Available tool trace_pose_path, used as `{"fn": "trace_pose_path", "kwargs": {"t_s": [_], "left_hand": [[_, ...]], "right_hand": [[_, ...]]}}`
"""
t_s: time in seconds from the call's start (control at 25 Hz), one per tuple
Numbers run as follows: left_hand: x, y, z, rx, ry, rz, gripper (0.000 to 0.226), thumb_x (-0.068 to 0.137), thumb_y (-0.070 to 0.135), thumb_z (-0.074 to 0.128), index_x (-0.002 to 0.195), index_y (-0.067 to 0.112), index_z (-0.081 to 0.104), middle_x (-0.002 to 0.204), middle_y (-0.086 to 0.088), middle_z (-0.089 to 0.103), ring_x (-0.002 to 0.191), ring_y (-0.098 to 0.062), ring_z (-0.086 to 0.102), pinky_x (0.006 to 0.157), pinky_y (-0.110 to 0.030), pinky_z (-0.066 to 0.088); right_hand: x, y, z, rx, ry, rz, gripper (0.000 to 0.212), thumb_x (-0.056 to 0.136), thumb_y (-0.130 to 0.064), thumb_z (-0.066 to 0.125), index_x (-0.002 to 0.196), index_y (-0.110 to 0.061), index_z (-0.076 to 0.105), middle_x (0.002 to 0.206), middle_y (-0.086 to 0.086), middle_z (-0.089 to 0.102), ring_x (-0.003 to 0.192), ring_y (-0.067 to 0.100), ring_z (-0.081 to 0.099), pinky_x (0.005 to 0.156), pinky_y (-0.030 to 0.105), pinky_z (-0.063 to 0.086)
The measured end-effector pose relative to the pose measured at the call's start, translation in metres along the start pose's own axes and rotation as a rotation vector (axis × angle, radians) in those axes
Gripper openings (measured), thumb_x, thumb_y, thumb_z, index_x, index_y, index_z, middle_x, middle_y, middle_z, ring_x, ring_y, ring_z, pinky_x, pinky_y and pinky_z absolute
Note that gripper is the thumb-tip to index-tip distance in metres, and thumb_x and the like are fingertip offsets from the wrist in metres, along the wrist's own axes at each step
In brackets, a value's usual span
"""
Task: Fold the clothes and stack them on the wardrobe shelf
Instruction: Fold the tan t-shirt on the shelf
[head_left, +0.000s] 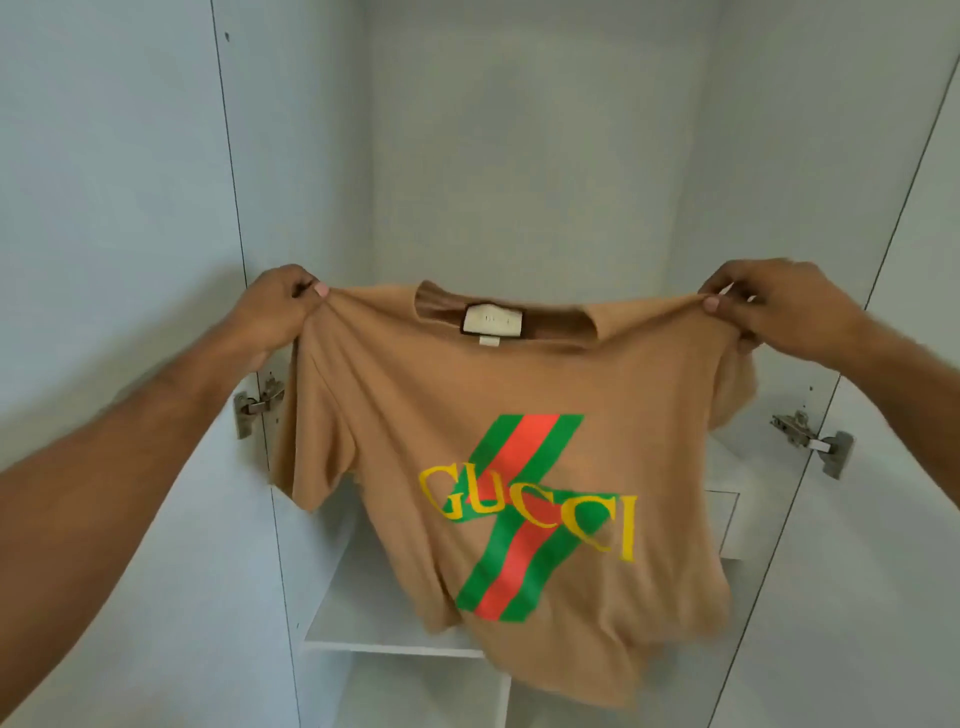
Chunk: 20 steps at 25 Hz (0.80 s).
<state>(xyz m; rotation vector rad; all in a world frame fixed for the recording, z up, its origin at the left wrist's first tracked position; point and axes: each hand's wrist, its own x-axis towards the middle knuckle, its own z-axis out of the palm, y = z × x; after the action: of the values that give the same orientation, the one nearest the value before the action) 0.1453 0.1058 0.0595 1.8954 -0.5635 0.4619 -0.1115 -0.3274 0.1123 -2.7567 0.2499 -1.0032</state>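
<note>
1. The tan T-shirt (467, 415) is held spread in the air in front of the open wardrobe (519, 156), printed front toward the camera, neck label showing inside the collar. It touches no surface along its top; its hem hangs down in front of the front edge of the wardrobe shelf (363, 631).

2. The left hand (280, 306) pinches one shoulder seam with curled fingers and thumb closed on the cloth. The right hand (763, 301) pinches the opposite shoulder the same way. The hands are well apart, so the shoulder line is pulled taut.

3. Judgement: this hold lets the body of the shirt hang straight and shed creases, which suits the start of a fold. No fold is yet made in it.

4. The near sleeve on the left-hand side hangs free below the grip. The sleeve on the right-hand side is bunched behind the right hand; its lie cannot be read clearly.

5. Wardrobe: both doors stand open, with a metal hinge (257, 402) at the left edge and another hinge (810, 439) at the right edge. The upper compartment above the shelf shows bare walls.

6. On the shelf, toward its right rear corner, a white item (727, 499) lies partly hidden by the shirt; it may be folded cloth, but this is uncertain.

7. Below the shelf a vertical divider (501, 696) splits the lower space; contents there are not visible.
</note>
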Motion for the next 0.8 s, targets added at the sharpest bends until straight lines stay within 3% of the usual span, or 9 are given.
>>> {"fn": "trace_pose_path", "kwargs": {"t_s": [0.08, 0.2, 0.32, 0.4, 0.44, 0.52, 0.64, 0.68, 0.8], "left_hand": [[-0.002, 0.003, 0.009, 0.008, 0.071, 0.057, 0.019, 0.102, 0.022, 0.048, 0.107, 0.007, 0.058, 0.100, -0.011, 0.057, 0.092, -0.021, 0.050, 0.076, -0.032, 0.039], [-0.009, 0.010, 0.019, 0.105, 0.031, 0.193, 0.021, 0.103, 0.028, 0.046, 0.107, 0.010, 0.058, 0.095, -0.002, 0.059, 0.084, -0.013, 0.054, 0.071, -0.027, 0.041], [-0.013, 0.013, 0.011, -0.117, -0.273, 0.190, 0.013, 0.095, 0.032, 0.061, 0.093, 0.020, 0.066, 0.080, 0.013, 0.067, 0.072, 0.004, 0.060, 0.067, -0.008, 0.046], [-0.010, 0.010, 0.000, -0.077, -0.455, 0.169, 0.011, 0.086, 0.030, 0.071, 0.090, 0.020, 0.071, 0.086, 0.010, 0.071, 0.078, 0.001, 0.063, 0.075, -0.009, 0.048], [-0.008, 0.008, -0.005, 0.002, -0.459, 0.173, 0.011, 0.083, 0.027, 0.074, 0.091, 0.020, 0.072, 0.090, 0.005, 0.072, 0.082, -0.004, 0.064, 0.079, -0.013, 0.048], [-0.004, 0.000, -0.009, 0.239, -0.324, 0.206, 0.011, 0.083, 0.021, 0.078, 0.092, 0.017, 0.074, 0.092, -0.002, 0.072, 0.084, -0.013, 0.064, 0.079, -0.022, 0.047], [-0.005, -0.009, 0.006, 0.607, -0.078, 0.272, 0.010, 0.088, 0.021, 0.070, 0.098, 0.018, 0.072, 0.094, -0.005, 0.072, 0.088, -0.024, 0.065, 0.074, -0.031, 0.047], [-0.006, -0.011, 0.012, 0.689, -0.002, 0.270, 0.010, 0.092, 0.024, 0.065, 0.100, 0.020, 0.070, 0.096, -0.005, 0.072, 0.091, -0.029, 0.065, 0.073, -0.033, 0.048], [-0.001, -0.013, 0.022, 0.673, 0.071, 0.157, 0.016, 0.100, 0.022, 0.048, 0.109, 0.016, 0.059, 0.100, -0.020, 0.067, 0.082, -0.037, 0.059, 0.064, -0.033, 0.043]], "right_hand": [[0.003, 0.001, -0.006, 0.002, 0.057, 0.018, 0.007, 0.099, -0.028, 0.060, 0.100, -0.024, 0.066, 0.093, 0.003, 0.070, 0.049, 0.003, 0.065, 0.064, 0.012, 0.045], [0.000, 0.007, -0.013, 0.004, 0.000, 0.060, 0.011, 0.100, -0.031, 0.058, 0.103, -0.022, 0.063, 0.097, 0.003, 0.069, 0.059, 0.019, 0.072, 0.063, 0.026, 0.051], [-0.003, 0.013, -0.023, 0.062, 0.021, 0.123, 0.013, 0.101, -0.032, 0.056, 0.107, -0.022, 0.061, 0.100, 0.003, 0.066, 0.056, 0.017, 0.072, 0.064, 0.025, 0.052], [-0.005, 0.016, -0.027, 0.080, 0.003, 0.143, 0.013, 0.101, -0.033, 0.056, 0.106, -0.023, 0.062, 0.101, 0.004, 0.066, 0.060, 0.022, 0.073, 0.072, 0.030, 0.056], [-0.006, 0.016, -0.029, 0.078, 0.015, 0.133, 0.012, 0.101, -0.033, 0.057, 0.105, -0.023, 0.063, 0.099, 0.005, 0.066, 0.065, 0.026, 0.073, 0.075, 0.035, 0.058], [-0.008, 0.012, -0.034, 0.088, 0.018, 0.097, 0.010, 0.100, -0.033, 0.059, 0.101, -0.025, 0.064, 0.095, 0.004, 0.067, 0.073, 0.031, 0.072, 0.074, 0.040, 0.060], [-0.008, -0.001, -0.043, 0.079, -0.072, 0.036, 0.005, 0.097, -0.031, 0.062, 0.097, -0.030, 0.067, 0.094, 0.003, 0.069, 0.065, 0.028, 0.073, 0.067, 0.034, 0.058], [-0.007, -0.004, -0.045, 0.035, -0.118, 0.017, 0.006, 0.097, -0.030, 0.063, 0.100, -0.030, 0.068, 0.095, 0.001, 0.069, 0.063, 0.025, 0.073, 0.071, 0.032, 0.057], [-0.002, -0.013, -0.054, -0.056, -0.172, -0.010, 0.014, 0.097, -0.029, 0.062, 0.107, -0.025, 0.071, 0.100, 0.000, 0.070, 0.069, 0.022, 0.074, 0.079, 0.032, 0.056]]}}
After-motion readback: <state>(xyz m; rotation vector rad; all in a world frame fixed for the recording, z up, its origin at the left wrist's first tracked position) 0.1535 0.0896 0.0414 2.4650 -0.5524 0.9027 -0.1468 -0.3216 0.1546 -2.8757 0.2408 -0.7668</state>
